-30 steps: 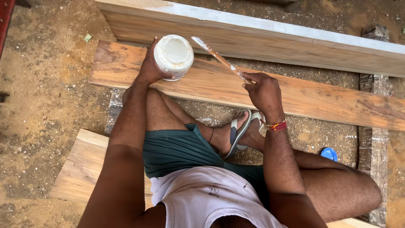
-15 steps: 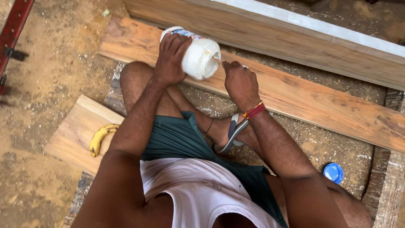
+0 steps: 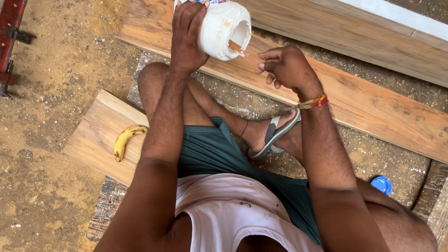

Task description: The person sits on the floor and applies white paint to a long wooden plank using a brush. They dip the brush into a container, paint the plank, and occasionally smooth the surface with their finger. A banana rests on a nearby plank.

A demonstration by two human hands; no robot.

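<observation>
My left hand grips a white plastic tub smeared with white paste, tilted so its mouth faces right. My right hand holds a thin wooden stick whose tip reaches into the tub's mouth. Both hands hover above a long brown wooden plank lying on the ground in front of my crossed legs. A red and yellow thread band circles my right wrist.
A second, thicker wooden beam lies beyond the plank. A banana rests on a short board at my left. A blue lid lies on the gravel at right. A red metal frame stands at far left on sandy ground.
The left hand has raised and tipped the tub so its opening faces the right hand. The right hand has brought the stick from above the plank into the tub's mouth. The view shifted left.
</observation>
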